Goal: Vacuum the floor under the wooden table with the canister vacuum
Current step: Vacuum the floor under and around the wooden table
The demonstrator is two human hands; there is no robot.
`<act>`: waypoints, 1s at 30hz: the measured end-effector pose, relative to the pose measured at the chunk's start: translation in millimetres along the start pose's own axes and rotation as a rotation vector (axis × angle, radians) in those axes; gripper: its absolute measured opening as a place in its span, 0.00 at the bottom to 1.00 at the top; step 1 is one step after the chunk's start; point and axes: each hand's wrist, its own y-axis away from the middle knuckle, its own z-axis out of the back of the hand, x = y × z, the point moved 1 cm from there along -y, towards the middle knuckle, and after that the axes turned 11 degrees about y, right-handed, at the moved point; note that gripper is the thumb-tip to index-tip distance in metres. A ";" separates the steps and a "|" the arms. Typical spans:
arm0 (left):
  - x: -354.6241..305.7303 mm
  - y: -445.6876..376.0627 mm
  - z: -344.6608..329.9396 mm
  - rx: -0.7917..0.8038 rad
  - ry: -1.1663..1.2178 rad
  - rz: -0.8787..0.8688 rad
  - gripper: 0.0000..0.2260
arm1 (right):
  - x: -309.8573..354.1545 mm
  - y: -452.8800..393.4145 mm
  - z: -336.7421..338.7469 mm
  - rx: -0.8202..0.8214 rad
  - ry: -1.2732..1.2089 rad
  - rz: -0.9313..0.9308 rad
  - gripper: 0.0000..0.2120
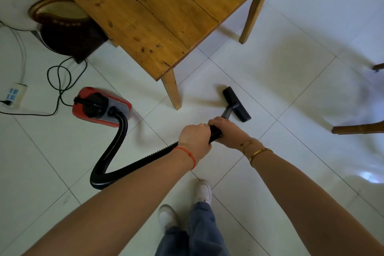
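Note:
A wooden table point(158, 12) fills the upper middle, its nearest leg point(172, 91) standing on white tiles. A red and grey canister vacuum point(99, 106) sits on the floor to the left of that leg. Its black ribbed hose point(116, 151) loops down and back up to the wand handle point(215, 133). My left hand point(194, 141) grips the rear of the handle and my right hand point(227, 131) grips it just ahead. The dark floor nozzle point(236, 104) lies flat on the tiles to the right of the table leg, outside the table's edge.
A dark brown pot point(62, 27) stands beside the table at the left. A white power strip point(14, 94) and black cord point(60, 81) lie on the floor at far left. Wooden chair legs point(357, 129) reach in from the right. My feet point(203, 191) stand below the hands.

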 end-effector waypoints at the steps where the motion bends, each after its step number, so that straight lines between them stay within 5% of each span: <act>1: 6.2 5.1 2.4 0.009 -0.006 -0.003 0.10 | 8.6 -1.0 -1.8 -0.003 -0.005 0.005 0.08; 19: 114.0 133.3 0.8 0.107 -0.080 0.050 0.13 | 166.8 -7.0 -71.3 0.044 -0.076 0.143 0.06; 30: 83.4 85.4 8.2 0.100 -0.043 0.060 0.11 | 114.4 -15.0 -44.8 0.034 -0.053 0.124 0.06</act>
